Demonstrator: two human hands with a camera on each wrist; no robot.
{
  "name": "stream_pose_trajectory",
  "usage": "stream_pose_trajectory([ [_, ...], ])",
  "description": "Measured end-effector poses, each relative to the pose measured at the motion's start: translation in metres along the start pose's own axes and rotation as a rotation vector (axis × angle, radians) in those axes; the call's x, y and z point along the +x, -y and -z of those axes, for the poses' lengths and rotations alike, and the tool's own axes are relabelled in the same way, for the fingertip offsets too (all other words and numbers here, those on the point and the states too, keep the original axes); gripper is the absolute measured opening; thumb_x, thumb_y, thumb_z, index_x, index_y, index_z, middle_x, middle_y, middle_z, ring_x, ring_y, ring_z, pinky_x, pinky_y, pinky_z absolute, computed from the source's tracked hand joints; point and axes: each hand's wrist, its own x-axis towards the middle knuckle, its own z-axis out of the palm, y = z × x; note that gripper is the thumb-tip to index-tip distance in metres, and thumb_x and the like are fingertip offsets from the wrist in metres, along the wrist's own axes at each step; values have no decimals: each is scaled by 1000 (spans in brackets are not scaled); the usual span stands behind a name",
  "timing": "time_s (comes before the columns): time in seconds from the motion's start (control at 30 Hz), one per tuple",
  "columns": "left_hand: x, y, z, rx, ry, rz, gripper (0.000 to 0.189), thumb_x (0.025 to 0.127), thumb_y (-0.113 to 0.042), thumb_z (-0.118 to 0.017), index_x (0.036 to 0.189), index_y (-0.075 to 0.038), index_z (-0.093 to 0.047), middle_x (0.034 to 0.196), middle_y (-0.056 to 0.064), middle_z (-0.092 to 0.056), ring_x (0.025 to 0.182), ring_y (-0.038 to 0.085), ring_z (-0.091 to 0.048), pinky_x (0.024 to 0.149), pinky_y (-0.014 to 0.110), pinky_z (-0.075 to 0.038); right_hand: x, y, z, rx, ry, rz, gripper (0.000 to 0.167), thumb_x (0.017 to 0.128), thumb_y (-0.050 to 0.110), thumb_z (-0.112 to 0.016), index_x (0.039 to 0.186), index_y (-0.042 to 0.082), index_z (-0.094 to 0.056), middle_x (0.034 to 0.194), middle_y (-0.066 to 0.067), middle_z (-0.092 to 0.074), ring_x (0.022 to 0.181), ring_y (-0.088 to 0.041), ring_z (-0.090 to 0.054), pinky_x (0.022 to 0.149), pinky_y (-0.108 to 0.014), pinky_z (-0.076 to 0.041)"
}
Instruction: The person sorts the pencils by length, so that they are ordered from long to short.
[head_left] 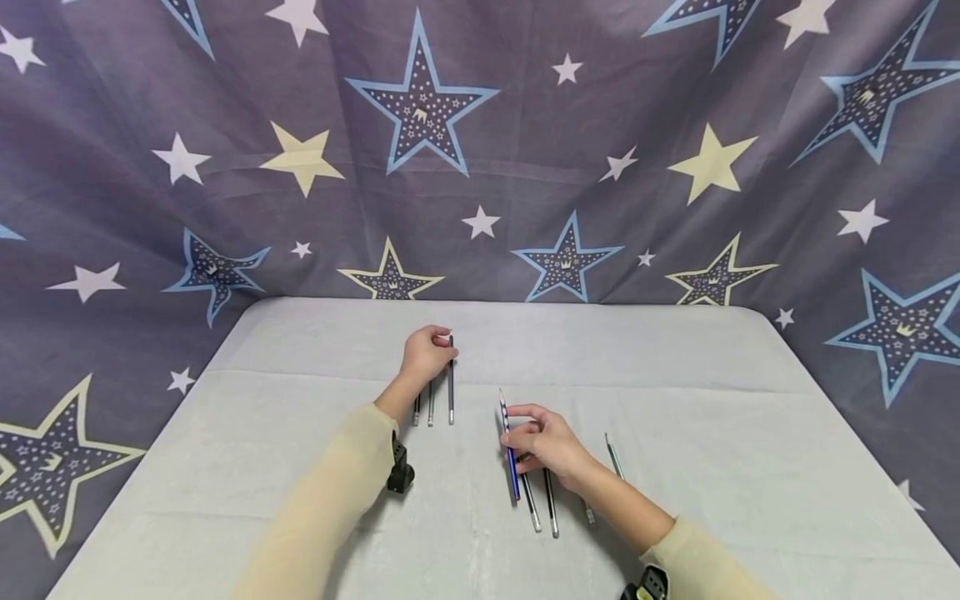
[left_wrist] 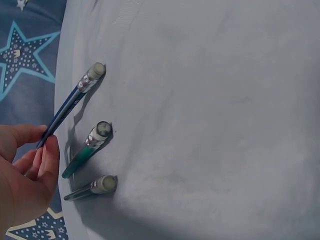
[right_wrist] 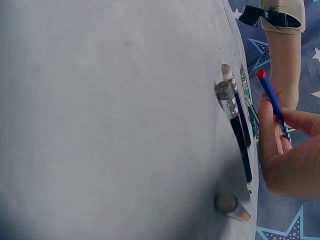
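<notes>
A dark purple-grey fabric curtain (head_left: 517, 133) printed with stars hangs behind the pale grey, round-cornered table (head_left: 675, 354). Nearer its far edge, the left hand (head_left: 429, 353) pinches a slim, dark, silver-ferruled pencil (head_left: 451, 387); farther from that edge, the right hand (head_left: 550, 442) pinches a red-ended blue pencil (head_left: 513, 475).

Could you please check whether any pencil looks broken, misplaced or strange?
Nothing visible looks broken, though some pencils are partly hidden. One mild oddity: the blue pencil in the right grip has a red end, while the other visible blunt ends have greyish erasers with silvery bands.
</notes>
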Motion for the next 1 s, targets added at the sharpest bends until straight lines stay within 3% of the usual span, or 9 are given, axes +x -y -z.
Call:
stream_pose_trajectory([
  [0.23,0,-1,-5,88,22,3,38,80,-8,-67,117,0,-60,99,14,-65,62,16,-64,62,25,-55,0,-1,1,-1,2,1,50,84,7,-64,130,2,-47,82,-1,-67,67,-12,-63,58,-26,-56],
  [0.47,2,1,-12,175,20,0,38,78,-9,-68,115,0,-61,98,12,-67,80,22,-65,81,34,-53,1,-2,1,8,2,5,49,84,6,-64,130,1,-47,82,-1,-67,67,-12,-63,58,-26,-56],
  [0.77,4,-2,-15,259,28,3,29,77,-9,-68,104,1,-66,89,8,-65,80,21,-60,80,34,-51,3,-2,4,7,-5,11,49,84,7,-63,130,1,-47,83,-2,-67,67,-12,-63,58,-26,-56],
  [1.0,2,-5,-15,307,54,-5,31,77,-11,-69,105,2,-67,93,12,-67,87,24,-61,85,36,-51,7,1,8,0,-20,16,49,84,6,-63,130,1,-47,85,-6,-67,66,-12,-62,60,-27,-57],
])
